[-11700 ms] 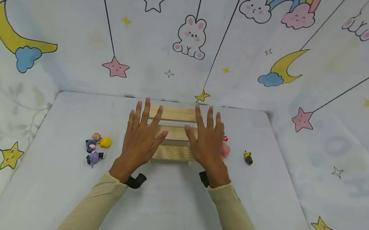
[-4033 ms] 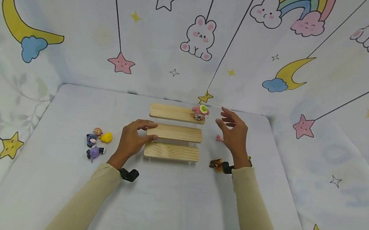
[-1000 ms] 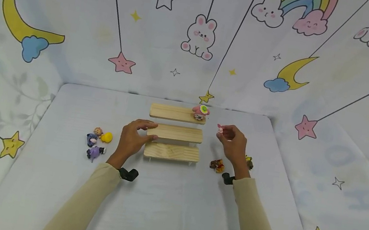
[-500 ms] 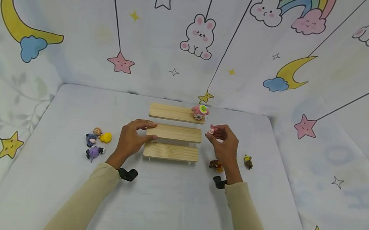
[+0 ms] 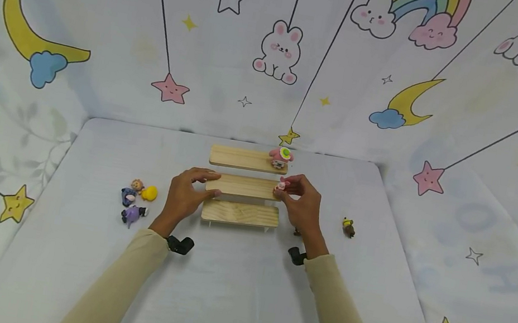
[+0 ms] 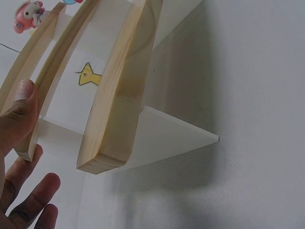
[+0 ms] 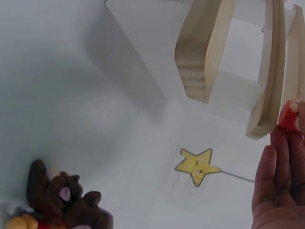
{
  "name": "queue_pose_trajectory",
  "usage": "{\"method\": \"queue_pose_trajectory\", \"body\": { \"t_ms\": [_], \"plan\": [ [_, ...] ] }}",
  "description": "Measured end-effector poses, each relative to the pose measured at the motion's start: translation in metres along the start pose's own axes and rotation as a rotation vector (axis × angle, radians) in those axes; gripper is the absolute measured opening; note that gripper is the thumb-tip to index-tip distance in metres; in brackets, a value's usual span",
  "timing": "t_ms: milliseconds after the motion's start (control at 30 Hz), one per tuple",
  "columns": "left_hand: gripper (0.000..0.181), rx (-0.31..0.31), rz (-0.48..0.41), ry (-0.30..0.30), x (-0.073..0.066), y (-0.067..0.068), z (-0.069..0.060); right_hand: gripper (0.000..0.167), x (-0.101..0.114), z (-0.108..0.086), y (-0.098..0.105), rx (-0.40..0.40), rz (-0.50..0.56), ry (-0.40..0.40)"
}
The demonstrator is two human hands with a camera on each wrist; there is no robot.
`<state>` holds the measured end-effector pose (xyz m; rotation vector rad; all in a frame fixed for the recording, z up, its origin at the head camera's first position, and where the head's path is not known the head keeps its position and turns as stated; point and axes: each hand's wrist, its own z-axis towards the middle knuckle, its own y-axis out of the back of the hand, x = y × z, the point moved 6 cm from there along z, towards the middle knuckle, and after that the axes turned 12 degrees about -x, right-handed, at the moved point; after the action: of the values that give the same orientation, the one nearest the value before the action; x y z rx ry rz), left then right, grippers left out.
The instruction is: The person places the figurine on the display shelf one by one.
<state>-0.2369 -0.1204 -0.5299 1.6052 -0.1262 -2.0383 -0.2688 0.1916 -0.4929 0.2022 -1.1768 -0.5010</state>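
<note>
A three-step wooden display shelf [image 5: 240,213] with clear supports stands at the middle of the table. My left hand [image 5: 186,195] holds the left end of its middle plank [image 5: 245,186]; in the left wrist view the thumb [image 6: 25,100] lies on that plank. With my right hand [image 5: 303,205] I pinch a small pink-and-white figurine [image 5: 280,186] at the plank's right end. Whether its base touches the wood I cannot tell. In the right wrist view only a red-and-white part [image 7: 289,117] of it shows. A pink-hooded figurine [image 5: 281,157] stands on the top plank's right end.
Left of the shelf lie a purple figurine [image 5: 132,215], a blue one [image 5: 128,196], a yellow one [image 5: 149,193] and a brown-haired one [image 5: 137,184]. Brown figurines [image 7: 71,200] lie near my right wrist, mostly hidden in the head view. A brown-and-yellow figurine [image 5: 348,227] lies farther right.
Both hands were spread over the shelf at first. The pink-hooded figurine then appeared on top. My right hand picked up the pink-and-white figurine and moved it left to the middle plank.
</note>
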Motion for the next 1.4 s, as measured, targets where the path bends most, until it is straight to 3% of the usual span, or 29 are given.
{"method": "queue_pose_trajectory", "body": {
  "t_ms": [367, 867, 1100, 1400],
  "plan": [
    [0.046, 0.002, 0.011, 0.002, 0.0, 0.0, 0.0, 0.033, -0.002, -0.002, -0.01, 0.01, -0.004, -0.037],
    [0.046, -0.001, 0.0, 0.003, -0.002, 0.001, 0.0, 0.043, 0.003, -0.002, -0.007, 0.002, -0.045, 0.054],
    [0.046, 0.002, -0.01, -0.01, -0.002, 0.0, 0.0, 0.044, 0.0, -0.003, 0.004, -0.015, -0.078, 0.062],
    [0.046, 0.0, -0.02, -0.024, 0.0, 0.0, 0.001, 0.043, -0.011, -0.01, 0.035, -0.061, -0.09, 0.024]
  ]
}}
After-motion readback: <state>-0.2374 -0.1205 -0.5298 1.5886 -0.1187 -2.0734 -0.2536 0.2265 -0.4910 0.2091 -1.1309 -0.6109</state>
